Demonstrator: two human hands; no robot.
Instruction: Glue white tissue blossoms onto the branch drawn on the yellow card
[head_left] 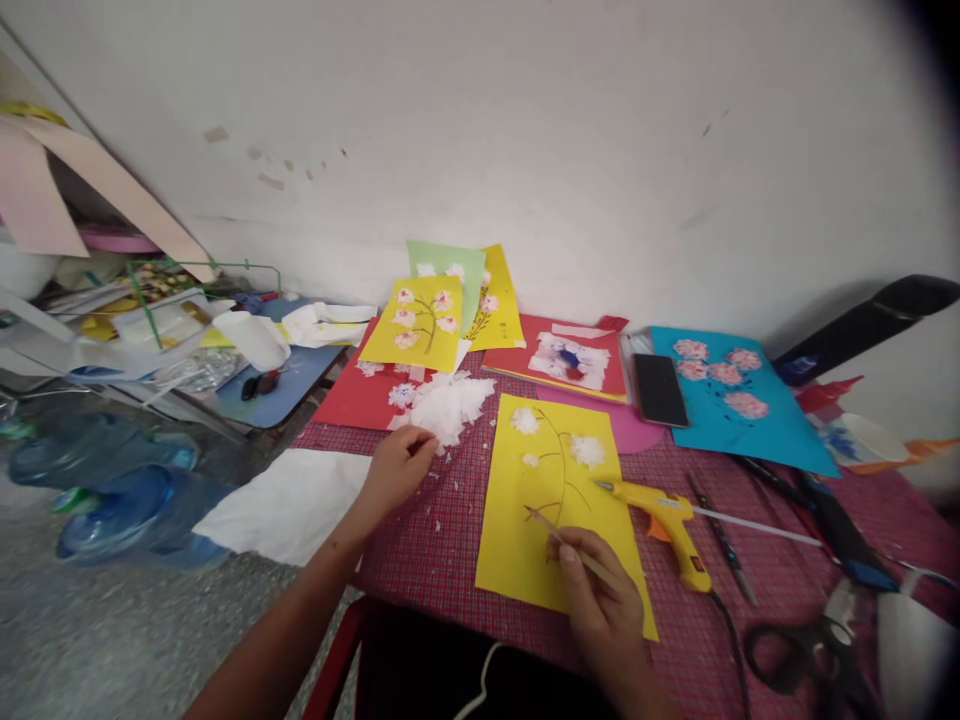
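My right hand [604, 595] is closed around a thin pale wooden stick [551, 528]; whether it is a brush or a pencil I cannot tell. Its tip meets a yellow sheet [517, 560], which bears a drawn brown branch and several white tissue tufts [587, 450]. At the left, my left hand [401, 462] has its fingers curled together beside a pile of torn white tissue [454, 405]; anything between its fingertips is hidden. A yellow glue gun [667, 510] lies just right of the sheet, nozzle over its edge, with a glue stick in its back.
Finished flower cards [420, 325] lean near the wall, with a red folder [517, 340], phone [660, 388] and blue card [772, 425] alongside. Scissors [814, 640] and a dark pen [721, 535] lie right. White tissue [292, 505] overhangs the table's left edge. Water bottles [150, 515] are on the floor.
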